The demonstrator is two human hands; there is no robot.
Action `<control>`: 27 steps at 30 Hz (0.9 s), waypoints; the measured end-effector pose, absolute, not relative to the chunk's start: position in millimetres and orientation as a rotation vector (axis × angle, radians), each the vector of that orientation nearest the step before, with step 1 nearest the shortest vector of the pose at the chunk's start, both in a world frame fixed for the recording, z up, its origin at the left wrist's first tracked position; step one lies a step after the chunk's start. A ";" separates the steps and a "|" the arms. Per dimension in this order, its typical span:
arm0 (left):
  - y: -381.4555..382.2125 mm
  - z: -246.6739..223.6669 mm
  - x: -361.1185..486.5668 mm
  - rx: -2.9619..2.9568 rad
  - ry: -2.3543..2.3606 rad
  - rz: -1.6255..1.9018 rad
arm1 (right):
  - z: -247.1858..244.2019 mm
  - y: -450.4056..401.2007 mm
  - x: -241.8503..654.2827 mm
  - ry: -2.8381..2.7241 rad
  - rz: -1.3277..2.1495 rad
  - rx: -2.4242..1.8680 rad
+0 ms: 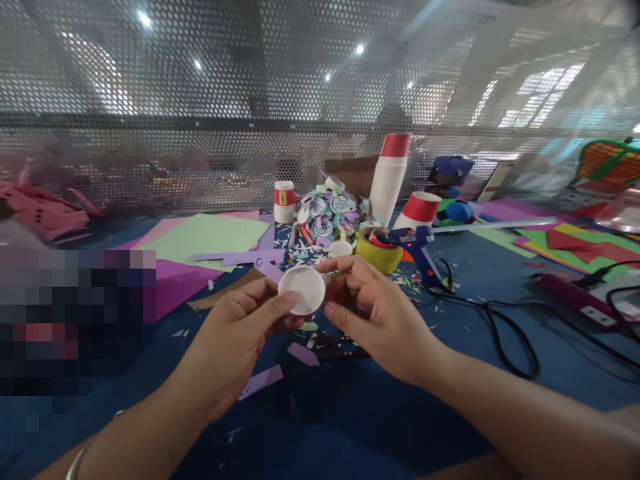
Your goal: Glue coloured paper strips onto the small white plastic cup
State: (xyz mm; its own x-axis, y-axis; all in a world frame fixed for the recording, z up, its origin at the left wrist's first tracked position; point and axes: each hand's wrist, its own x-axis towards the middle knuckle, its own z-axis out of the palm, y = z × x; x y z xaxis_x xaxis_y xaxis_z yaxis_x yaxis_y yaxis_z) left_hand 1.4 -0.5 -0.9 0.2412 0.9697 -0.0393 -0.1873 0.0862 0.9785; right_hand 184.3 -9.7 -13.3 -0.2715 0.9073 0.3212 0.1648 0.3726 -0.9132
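Observation:
My left hand (245, 327) holds a small round white paper disc with a raised rim (309, 288), its thumb on the face and its fingers beneath. A purple paper strip (270, 268) shows just behind the disc's left edge. My right hand (377, 310) is at the disc's right side, with thumb and index finger apart and fingertips close to the rim; whether they touch it is unclear. Below the disc, dark-handled scissors (340, 347) lie partly behind my right hand. A pile of decorated discs and paper scraps (327, 210) stands beyond both hands.
A blue glue gun (423, 250) with its cable stands right of a yellow tape roll (379, 252). Stacked paper cups (389, 183) rise behind. Green paper (210, 237) lies left, a purple power strip (575, 300) right. Paper scraps litter the blue table (350, 427).

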 end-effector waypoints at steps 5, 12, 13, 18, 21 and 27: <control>-0.4 -2.3 -0.9 1.245 0.994 1.143 | -11.4 -10.8 183.4 -1.712 0.952 -0.961; -11.3 -1.6 -4.9 1.588 1.156 1.090 | -12.4 -9.4 183.1 -1.737 0.895 -0.988; -12.6 -0.4 -5.1 1.622 1.162 1.105 | -12.4 -9.3 182.8 -1.741 0.883 -0.991; -16.2 2.9 -4.9 1.735 1.207 1.199 | -11.4 -10.2 182.0 -1.757 0.870 -0.968; -16.8 4.2 -4.6 1.731 1.181 1.228 | -11.1 -10.9 182.2 -1.762 0.883 -0.949; -9.9 5.2 -8.8 1.806 1.209 1.179 | -11.4 -10.4 185.1 -1.796 0.815 -1.011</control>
